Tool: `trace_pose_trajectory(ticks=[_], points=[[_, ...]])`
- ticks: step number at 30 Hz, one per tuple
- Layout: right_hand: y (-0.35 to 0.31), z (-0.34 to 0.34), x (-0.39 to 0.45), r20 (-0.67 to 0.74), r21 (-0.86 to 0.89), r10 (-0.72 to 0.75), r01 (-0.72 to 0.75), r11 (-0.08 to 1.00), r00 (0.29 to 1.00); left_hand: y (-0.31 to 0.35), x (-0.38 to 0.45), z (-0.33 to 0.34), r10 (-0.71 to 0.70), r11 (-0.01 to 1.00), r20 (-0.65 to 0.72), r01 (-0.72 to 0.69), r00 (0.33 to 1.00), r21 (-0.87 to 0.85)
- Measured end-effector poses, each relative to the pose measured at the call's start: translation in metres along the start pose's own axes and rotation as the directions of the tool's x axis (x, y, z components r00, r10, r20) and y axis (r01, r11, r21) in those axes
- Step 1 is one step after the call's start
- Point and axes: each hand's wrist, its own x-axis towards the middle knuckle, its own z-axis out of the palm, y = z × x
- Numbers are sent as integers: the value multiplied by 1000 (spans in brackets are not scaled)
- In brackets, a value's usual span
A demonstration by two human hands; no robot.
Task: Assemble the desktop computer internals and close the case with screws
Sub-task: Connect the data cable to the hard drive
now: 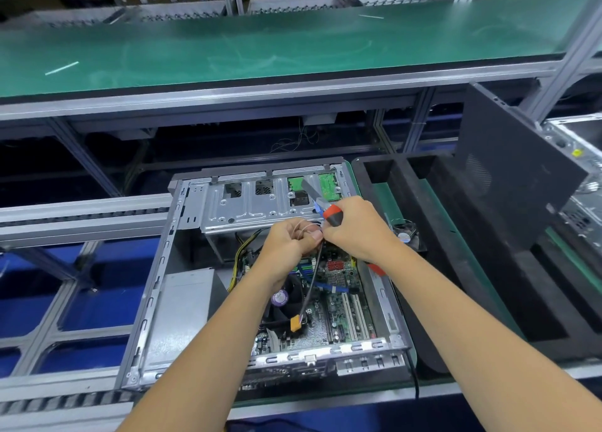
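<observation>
both hands [325, 233] over case [153, 288] — screwdriver [329, 215] gripped

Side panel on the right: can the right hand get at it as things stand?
Probably not right away. The right hand grips the screwdriver over the open case, so it would have to put that down first. The side panel leans past the foam tray with nothing in front of it.

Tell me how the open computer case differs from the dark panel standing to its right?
The computer case lies flat and open, bare silver metal showing its circuit board; the dark panel stands tilted on edge, a solid black sheet. The case has both hands working over it, the right hand holding a screwdriver; nobody touches the panel. Both sit along the same workbench.
</observation>
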Motion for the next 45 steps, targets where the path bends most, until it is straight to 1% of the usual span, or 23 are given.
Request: trace_pose_trajectory(ticks=[3,6,9,12,14,21,24,27,30,33,36,38,40,43,45], points=[[1,-5,1,60,44,-1,-2,999,998,-2,1,2,5,1000,-19,-5,1000,0],[3,-4,2,85,35,-17,14,999,996,-2,2,3,2,1000,-41,-1,999,12],[3,-3,4,62,8,-29,28,1000,998,0,1,4,-7,1000,-48,7,999,3],[4,0,5,-12,11,-31,31,999,999,1,3,6,-20,1000,-65,19,998,-15],[4,1,4,-31,18,-34,35,999,999,1,4,6,-20,1000,-68,19,997,-14],[3,-5,5,68,44,-67,64,997,995,-2,4,6,-7,1000,-85,6,996,-13],[1,-2,5,81,2,-73,73,997,994,-3,4,6,-12,998,-96,6,995,-61],[1,0,2,59,-60,-73,77,995,996,-3,4,7,-13,997,-90,6,996,-80],[2,-9,-1,24,-91,-83,85,992,996,-1,4,6,-25,989,-34,20,999,-143],[6,-30,-11,9,-116,-61,62,991,998,0,6,5,-42,980,14,44,999,-192],[12,-40,-30,66,-175,-74,84,981,995,1,4,4,-90,978,27,94,996,-187],[16,-36,-42,111,-260,-75,102,960,991,3,4,4,-122,974,30,125,992,-190],[18,-29,-50,144,-342,-45,92,935,989,3,4,4,-143,968,32,146,989,-202],[22,-19,-55,156,-394,10,53,918,988,5,4,5,-160,967,7,158,987,-197],[23,-15,-57,142,-415,11,50,908,990,4,4,6,-154,972,4,152,988,-179]])
